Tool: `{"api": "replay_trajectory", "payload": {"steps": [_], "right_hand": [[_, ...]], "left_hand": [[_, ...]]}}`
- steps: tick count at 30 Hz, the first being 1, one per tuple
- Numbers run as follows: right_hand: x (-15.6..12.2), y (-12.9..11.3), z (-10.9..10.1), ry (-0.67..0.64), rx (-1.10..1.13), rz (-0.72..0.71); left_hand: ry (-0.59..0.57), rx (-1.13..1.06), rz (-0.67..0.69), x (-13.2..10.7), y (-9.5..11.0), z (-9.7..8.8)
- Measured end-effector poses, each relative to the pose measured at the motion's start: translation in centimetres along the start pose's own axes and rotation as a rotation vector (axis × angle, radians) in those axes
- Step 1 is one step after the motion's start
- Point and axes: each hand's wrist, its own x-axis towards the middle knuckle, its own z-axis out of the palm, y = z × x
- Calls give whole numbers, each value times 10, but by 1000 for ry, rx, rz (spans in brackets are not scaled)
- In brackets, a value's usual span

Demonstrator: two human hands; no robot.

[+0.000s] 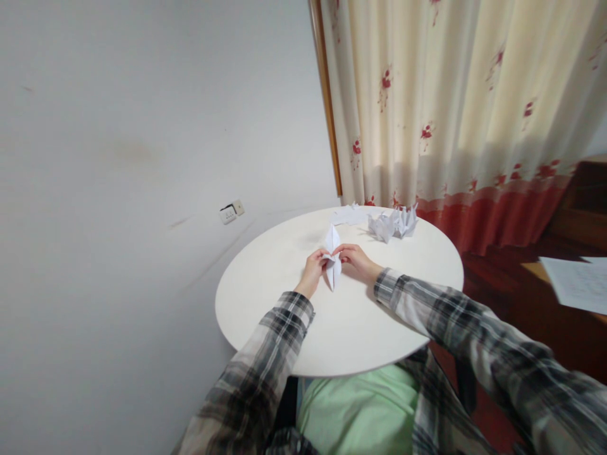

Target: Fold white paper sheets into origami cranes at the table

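Note:
A white folded paper piece (333, 277), narrow and pointed at its far and near ends, is held just over the middle of the round white table (265, 303). My left hand (313, 268) pinches its left side, fingers closed on the paper. From the right, my right hand (356, 260) grips the piece near its centre with thumb and fingertips. A crease or slit runs along the paper's length. The fingertips partly cover the folds in the middle.
Several folded white paper cranes (393, 224) cluster at the table's back right. Beside them lie flat white paper pieces (346, 216). A wall with a socket (228, 215) borders the left, and a flowered curtain (427, 114) hangs behind. Printed sheets (578, 284) rest on another surface at right.

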Motion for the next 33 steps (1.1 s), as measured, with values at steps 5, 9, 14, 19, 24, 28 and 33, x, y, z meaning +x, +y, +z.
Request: {"api": "replay_trajectory", "payload": {"steps": [5,9,14,19,24,28,33], "right_hand": [[-1,1,1,24,-6,4],[2,4,1,79,-38,-7],[6,7,0,172,-56,-40],[6,8,-1,189,-75,-59],[7,9,-2,201,-95,-90],[9,9,-3,203,-124,-119],[8,6,-3,232,-137,-136]], "left_hand": [[31,82,29,-1,3,1],[-9,72,-4,0,5,2],[-14,74,-19,-4,9,4],[23,81,-10,-6,9,5],[38,65,-15,-7,10,5],[57,61,0,-7,10,5],[55,38,-70,-5,6,4]]}}
